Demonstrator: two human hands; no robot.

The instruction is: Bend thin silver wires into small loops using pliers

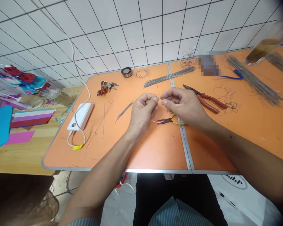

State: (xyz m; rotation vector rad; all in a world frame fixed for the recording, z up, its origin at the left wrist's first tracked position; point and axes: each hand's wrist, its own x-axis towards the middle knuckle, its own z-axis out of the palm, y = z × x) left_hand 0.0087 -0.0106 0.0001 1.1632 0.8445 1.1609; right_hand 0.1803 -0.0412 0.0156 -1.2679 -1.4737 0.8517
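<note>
My left hand (142,111) and my right hand (184,105) meet above the orange tabletop (151,150), their fingertips pinched together on a thin wire (154,121) that is barely visible. Just below them lie yellow-handled needle-nose pliers (169,121), partly under my right hand. Red-handled pliers (208,100) rest to the right of my right hand, beside loose copper wire loops (226,97). A small bundle of steel wires (124,110) lies left of my left hand. Longer bundles of steel rods (169,77) lie farther ahead.
A white power bank (80,116) with its white cable sits at the table's left edge, and keys (106,87) and a tape roll (126,72) lie near the back. A glass jar (261,51) stands at the far right. Coloured paper covers a wooden table (25,157) on the left.
</note>
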